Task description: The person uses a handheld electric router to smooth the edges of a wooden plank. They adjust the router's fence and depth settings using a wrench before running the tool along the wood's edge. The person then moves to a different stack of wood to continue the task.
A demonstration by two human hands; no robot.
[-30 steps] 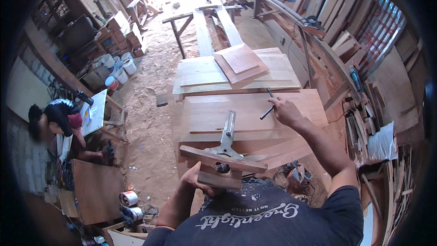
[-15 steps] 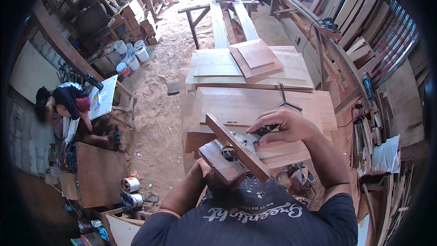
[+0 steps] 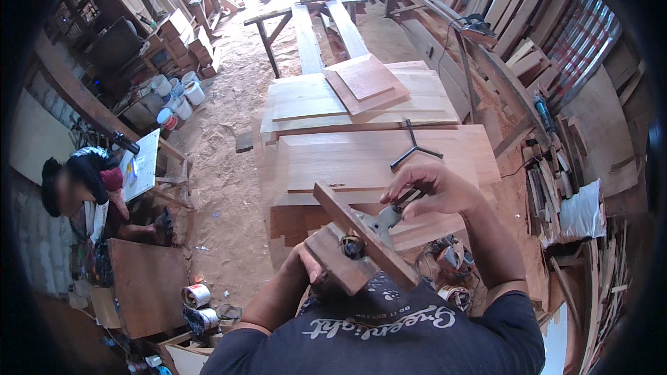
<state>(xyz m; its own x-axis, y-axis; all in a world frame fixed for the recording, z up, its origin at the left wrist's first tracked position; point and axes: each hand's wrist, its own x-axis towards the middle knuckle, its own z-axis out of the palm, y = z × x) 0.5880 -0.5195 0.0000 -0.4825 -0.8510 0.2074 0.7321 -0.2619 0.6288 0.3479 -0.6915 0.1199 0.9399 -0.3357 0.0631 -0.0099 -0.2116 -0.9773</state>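
Note:
In front of my chest I hold what looks like a router, with a grey metal base [image 3: 384,223] and a wooden block [image 3: 338,257] fixed to it. A long wooden strip [image 3: 361,232] crosses the tool, and a dark round opening shows in the block beside it. My left hand [image 3: 310,262] grips the block side from below, its fingers partly hidden. On the other side, my right hand [image 3: 438,191] curls its thumb and fingers around a dark part by the metal base. Beyond that hand, a black Y-shaped wrench [image 3: 415,148] lies on a wooden panel [image 3: 340,156].
More panels are stacked beyond, topped by a smaller square panel [image 3: 365,83]. An orange-and-grey power tool [image 3: 455,258] sits low at the right. Boards lean along the right wall. Another person [image 3: 90,180] sits at the left by a white-topped table [image 3: 141,167]; several buckets [image 3: 182,107] stand behind.
The view has shifted, so the panels and wrench appear farther left. The router has tilted slightly in my hands. My right fingers have shifted at the dark part, and more of my left hand shows.

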